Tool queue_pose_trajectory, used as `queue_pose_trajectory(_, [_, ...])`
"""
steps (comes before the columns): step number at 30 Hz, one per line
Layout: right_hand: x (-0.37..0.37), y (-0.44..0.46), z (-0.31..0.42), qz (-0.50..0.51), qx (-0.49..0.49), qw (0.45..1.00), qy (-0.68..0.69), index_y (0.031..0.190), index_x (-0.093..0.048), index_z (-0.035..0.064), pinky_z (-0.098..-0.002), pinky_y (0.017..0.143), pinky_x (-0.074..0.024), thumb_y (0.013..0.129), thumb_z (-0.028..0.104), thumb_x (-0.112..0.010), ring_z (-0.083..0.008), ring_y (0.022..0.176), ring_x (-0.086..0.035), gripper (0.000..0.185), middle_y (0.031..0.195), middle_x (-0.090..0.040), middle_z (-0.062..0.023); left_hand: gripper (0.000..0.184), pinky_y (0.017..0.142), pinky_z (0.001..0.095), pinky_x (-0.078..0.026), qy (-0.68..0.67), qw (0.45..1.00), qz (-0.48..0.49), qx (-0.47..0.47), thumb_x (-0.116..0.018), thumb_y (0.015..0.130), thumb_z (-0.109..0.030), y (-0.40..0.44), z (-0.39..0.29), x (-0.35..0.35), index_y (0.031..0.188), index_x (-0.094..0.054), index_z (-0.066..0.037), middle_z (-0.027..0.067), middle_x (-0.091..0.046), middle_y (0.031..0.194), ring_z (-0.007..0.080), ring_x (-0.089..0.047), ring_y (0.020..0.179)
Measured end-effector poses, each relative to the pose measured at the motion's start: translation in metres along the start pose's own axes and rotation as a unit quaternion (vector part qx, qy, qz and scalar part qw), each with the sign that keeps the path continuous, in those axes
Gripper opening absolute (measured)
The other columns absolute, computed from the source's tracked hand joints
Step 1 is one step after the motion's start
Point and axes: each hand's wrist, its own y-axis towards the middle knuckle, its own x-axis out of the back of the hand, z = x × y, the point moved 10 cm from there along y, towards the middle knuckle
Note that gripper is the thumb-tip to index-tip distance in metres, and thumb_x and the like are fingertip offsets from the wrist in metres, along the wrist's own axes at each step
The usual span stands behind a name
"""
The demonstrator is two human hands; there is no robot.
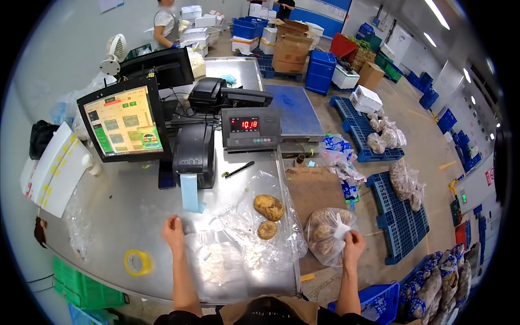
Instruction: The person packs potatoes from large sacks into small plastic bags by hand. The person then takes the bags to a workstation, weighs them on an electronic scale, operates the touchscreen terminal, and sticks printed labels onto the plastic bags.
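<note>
My right hand (pixel 353 248) pinches the gathered top of a clear plastic bag of potatoes (pixel 323 234), which carries a white label (pixel 341 231). The bag is just past the steel table's right edge, over a brown board (pixel 311 187). Over the table, my left hand (pixel 173 234) is open, its fingers loosely bent and holding nothing I can see. It is nearest to the blue label strip (pixel 190 195) that hangs from the black label printer (pixel 194 154), apart from it. Two loose potatoes (pixel 268 207) lie on crumpled clear plastic (pixel 252 238). Flat clear bags (pixel 219 265) lie between my forearms.
A lit touch screen (pixel 124 123) and a scale display (pixel 251 129) reading 10.18 stand at the back. Yellow tape (pixel 137 262) and a black pen (pixel 238 169) lie on the steel table (pixel 141 195). Blue pallets (pixel 398 216) hold bagged goods; a person (pixel 165 24) stands far back.
</note>
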Motion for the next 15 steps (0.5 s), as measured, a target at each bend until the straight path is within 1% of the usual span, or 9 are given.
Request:
queue_pose_trajectory(4, [0.041, 0.004, -0.019, -0.003, -0.022, 0.998, 0.051, 0.081, -0.062, -0.004, -0.0206, 0.056, -0.0373, 0.079, 0.004, -0.062, -0.0043, 0.062, -0.045, 0.008, 0.067, -0.052, 0.003, 0.022, 0.07, 0.0238, -0.044, -0.046, 0.998, 0.048, 0.019, -0.06, 0.084, -0.013, -0.051, 0.01, -0.035, 0.097, -0.061, 0.004, 0.0046, -0.061, 0.082, 0.0104, -0.054, 0.075])
queue_pose_trajectory(6, [0.043, 0.008, -0.016, 0.007, -0.034, 0.998, 0.057, 0.081, -0.061, -0.0039, -0.0207, 0.055, -0.0365, 0.079, 0.003, -0.062, -0.0033, 0.062, -0.045, 0.008, 0.068, -0.052, 0.0038, 0.02, 0.068, 0.0237, -0.045, -0.058, 0.996, 0.057, 0.037, -0.059, 0.083, -0.011, -0.081, -0.006, -0.05, 0.097, -0.061, 0.004, 0.0047, -0.061, 0.08, 0.0107, -0.055, 0.072])
queue_pose_trajectory(9, [0.034, 0.019, -0.009, 0.034, 0.0, 0.994, 0.108, 0.082, -0.062, -0.0026, -0.0231, 0.055, -0.0374, 0.079, 0.004, -0.064, -0.0069, 0.062, -0.047, 0.008, 0.069, -0.055, 0.001, 0.018, 0.065, 0.0236, -0.045, -0.078, 0.992, 0.084, 0.049, -0.058, 0.084, -0.008, -0.12, -0.021, -0.074, 0.097, -0.062, 0.004, 0.0047, -0.061, 0.079, 0.0112, -0.055, 0.07])
queue_pose_trajectory(10, [0.029, 0.019, 0.016, 0.052, 0.091, 0.994, 0.035, 0.084, -0.062, -0.0028, -0.0241, 0.059, -0.0401, 0.08, 0.004, -0.062, -0.0103, 0.065, -0.051, 0.008, 0.073, -0.058, -0.0026, 0.018, 0.065, 0.0239, -0.046, -0.095, 0.989, 0.096, 0.067, -0.058, 0.085, -0.009, -0.133, -0.013, -0.087, 0.098, -0.061, 0.004, 0.0048, -0.061, 0.078, 0.0118, -0.055, 0.069])
queue_pose_trajectory(11, [0.022, 0.013, 0.042, 0.07, 0.177, 0.981, -0.044, 0.087, -0.063, -0.003, -0.025, 0.063, -0.0428, 0.081, 0.004, -0.06, -0.0137, 0.069, -0.055, 0.009, 0.077, -0.061, -0.0061, 0.019, 0.064, 0.0247, -0.046, -0.129, 0.978, 0.138, 0.093, -0.058, 0.085, -0.009, -0.152, -0.023, -0.105, 0.098, -0.061, 0.004, 0.0053, -0.061, 0.079, 0.0126, -0.055, 0.068])
queue_pose_trajectory(13, [0.003, -0.011, 0.088, 0.105, 0.292, 0.949, -0.055, 0.087, -0.063, -0.0022, -0.0284, 0.066, -0.0446, 0.079, -0.001, -0.059, -0.0222, 0.071, -0.058, 0.009, 0.078, -0.06, -0.0116, 0.022, 0.068, 0.027, -0.05, -0.169, 0.93, 0.255, 0.205, -0.058, 0.088, -0.015, -0.205, -0.045, -0.146, 0.1, -0.06, 0.003, 0.0066, -0.062, 0.081, 0.0137, -0.059, 0.069])
queue_pose_trajectory(14, [-0.008, -0.026, 0.101, 0.146, 0.312, 0.938, -0.036, 0.087, -0.062, -0.0017, -0.0325, 0.068, -0.0462, 0.075, -0.006, -0.06, -0.0258, 0.073, -0.059, 0.014, 0.08, -0.061, -0.0124, 0.026, 0.071, 0.0297, -0.052, -0.21, 0.884, 0.328, 0.259, -0.055, 0.091, -0.02, -0.234, -0.052, -0.168, 0.102, -0.059, 0.003, 0.0081, -0.063, 0.083, 0.0161, -0.062, 0.073])
queue_pose_trajectory(15, [-0.014, -0.042, 0.126, 0.151, 0.399, 0.904, 0.014, 0.088, -0.062, -0.0017, -0.0342, 0.068, -0.0459, 0.072, -0.008, -0.063, -0.026, 0.072, -0.059, 0.017, 0.079, -0.061, -0.012, 0.031, 0.073, 0.0311, -0.053, -0.248, 0.832, 0.395, 0.302, -0.051, 0.093, -0.026, -0.262, -0.07, -0.183, 0.104, -0.058, 0.002, 0.0096, -0.064, 0.085, 0.0188, -0.063, 0.077])
